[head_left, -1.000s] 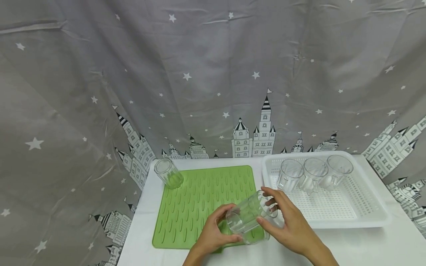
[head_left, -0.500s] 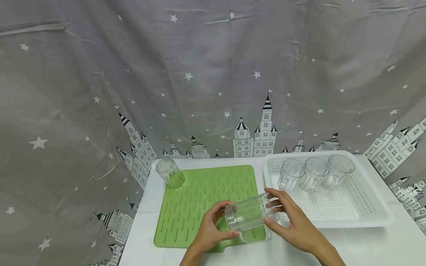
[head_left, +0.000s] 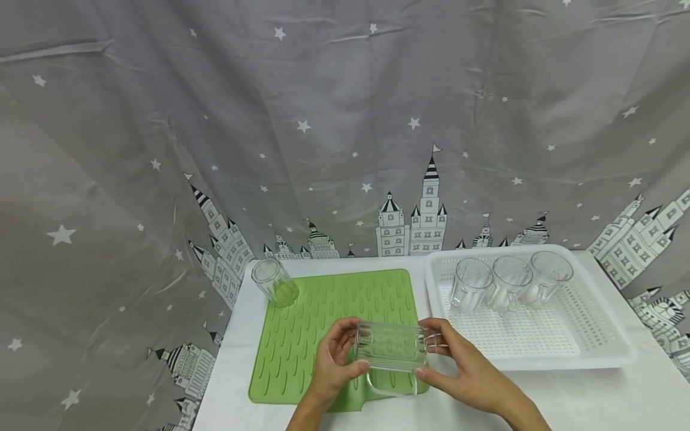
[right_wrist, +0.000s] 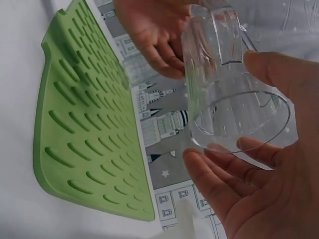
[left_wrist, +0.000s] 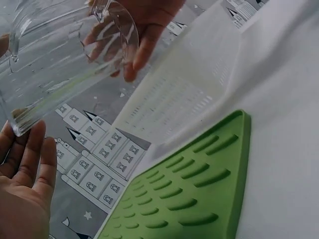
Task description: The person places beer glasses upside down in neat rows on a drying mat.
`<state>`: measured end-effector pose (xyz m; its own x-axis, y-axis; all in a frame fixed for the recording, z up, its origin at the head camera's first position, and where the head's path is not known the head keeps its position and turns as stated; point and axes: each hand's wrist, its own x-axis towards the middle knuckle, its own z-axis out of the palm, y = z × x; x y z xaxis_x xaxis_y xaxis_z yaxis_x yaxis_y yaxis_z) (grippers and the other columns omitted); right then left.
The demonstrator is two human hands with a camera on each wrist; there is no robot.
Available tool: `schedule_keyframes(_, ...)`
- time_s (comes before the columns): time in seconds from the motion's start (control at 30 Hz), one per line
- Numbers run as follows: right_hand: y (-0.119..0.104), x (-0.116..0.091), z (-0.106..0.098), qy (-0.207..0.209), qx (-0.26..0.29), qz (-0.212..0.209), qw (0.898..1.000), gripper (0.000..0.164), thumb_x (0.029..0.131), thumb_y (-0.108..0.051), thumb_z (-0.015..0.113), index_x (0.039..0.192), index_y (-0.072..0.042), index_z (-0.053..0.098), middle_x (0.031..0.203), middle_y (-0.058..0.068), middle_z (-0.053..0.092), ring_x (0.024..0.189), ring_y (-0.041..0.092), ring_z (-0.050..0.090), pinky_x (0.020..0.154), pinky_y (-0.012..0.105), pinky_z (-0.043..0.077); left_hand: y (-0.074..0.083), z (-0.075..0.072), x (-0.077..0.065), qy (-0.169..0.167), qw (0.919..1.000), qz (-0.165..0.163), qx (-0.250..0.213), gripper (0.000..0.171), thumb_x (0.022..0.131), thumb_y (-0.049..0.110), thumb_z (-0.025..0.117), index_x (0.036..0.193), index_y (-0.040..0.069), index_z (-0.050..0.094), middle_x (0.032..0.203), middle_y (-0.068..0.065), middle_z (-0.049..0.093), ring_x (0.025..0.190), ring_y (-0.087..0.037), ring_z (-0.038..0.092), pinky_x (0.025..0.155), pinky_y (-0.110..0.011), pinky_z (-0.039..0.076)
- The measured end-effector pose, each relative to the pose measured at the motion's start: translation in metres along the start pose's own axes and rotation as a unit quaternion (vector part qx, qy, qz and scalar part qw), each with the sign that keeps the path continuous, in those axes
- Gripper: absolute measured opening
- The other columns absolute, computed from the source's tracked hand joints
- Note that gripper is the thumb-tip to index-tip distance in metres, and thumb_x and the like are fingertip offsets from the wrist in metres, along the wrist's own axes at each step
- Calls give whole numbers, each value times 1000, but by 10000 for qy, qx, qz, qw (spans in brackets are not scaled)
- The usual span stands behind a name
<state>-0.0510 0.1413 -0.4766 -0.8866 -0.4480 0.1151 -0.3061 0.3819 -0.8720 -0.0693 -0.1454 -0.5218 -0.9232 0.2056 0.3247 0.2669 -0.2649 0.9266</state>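
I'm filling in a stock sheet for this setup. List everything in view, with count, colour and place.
Table: 1, white, in the foreground
Curtain: 1, grey with printed stars and castles, behind the table
Mat: 1, green, on the table
Basket: 1, white, right of the mat
Basket mugs: 3, clear, towards the basket's far left
Standing glass: 1, clear, mat's far left corner
Held mug: 1, clear, above the mat
Left hand: 1, bare, at the held mug's base
Right hand: 1, bare, at its rim
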Motion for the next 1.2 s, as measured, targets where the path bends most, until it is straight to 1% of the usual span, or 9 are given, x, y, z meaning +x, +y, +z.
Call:
schedule_keyframes(0.1,-1,1,2,-61,-49,-119,9999,63,89,-42,71,140,-30,38,136,-12,51,120,8,59,101,32,55,5,2,1,130,9998,61,-106,70,70,-3,78,132,-12,45,127,-9,59,116,-13,59,108,-22,48)
schedule_keyframes(0.17,-1,1,2,-67,-120,-152,9998,60,89,-42,71,139,-31,39,134,-12,51,121,9,60,101,31,55,8,2,3,178,9997,137,-24,70,70,-3,78,132,-11,46,127,-10,59,117,-14,59,109,-23,48)
schedule_keyframes(0.33,-1,-1,1,-14,-341,-7,9994,53,90,-45,69,134,-36,42,132,-18,51,122,8,60,101,27,55,10,2,5,200,9990,272,303,69,68,-8,77,131,-8,48,126,-15,59,115,-18,59,102,-25,51)
schedule_keyframes(0.5,1,-2,0,92,-422,-285,9987,51,91,-42,68,135,-34,43,130,-17,52,120,8,61,100,30,55,9,2,5,178,9985,148,501,70,68,-8,79,132,-4,50,127,-20,58,114,-18,60,101,-26,52)
schedule_keyframes(0.6,1,-2,-1,157,-460,-398,9980,50,92,-41,68,134,-34,43,129,-17,52,119,8,61,100,31,56,7,2,5,118,9981,148,593,70,69,-6,80,132,-3,50,127,-23,57,115,-20,60,102,-26,51)
schedule_keyframes(0.87,0,-2,-4,200,-511,-200,9983,48,91,-43,68,132,-36,43,128,-20,52,118,5,60,99,30,56,6,4,5,85,9978,172,634,68,72,-5,79,133,-2,50,129,-26,56,116,-20,60,103,-25,51)
schedule_keyframes(0.93,0,-3,-5,238,-578,-215,9978,48,91,-43,68,132,-36,44,128,-19,52,117,5,60,98,30,56,5,4,5,96,9977,142,649,68,71,-5,79,133,-2,50,129,-26,55,116,-19,60,103,-25,51)
schedule_keyframes(1.03,1,-2,-9,294,-702,-422,9962,47,92,-39,68,132,-33,44,127,-17,52,116,5,60,97,31,57,5,4,4,116,9977,92,664,69,71,-5,79,133,-1,50,130,-25,55,117,-19,59,104,-25,50)
schedule_keyframes(1.2,8,-1,-20,711,-1069,-680,9894,46,92,-31,69,132,-29,47,127,-13,54,117,3,57,97,27,56,3,4,4,103,9975,59,697,69,71,-5,79,133,-1,50,129,-25,55,117,-20,59,104,-25,50)
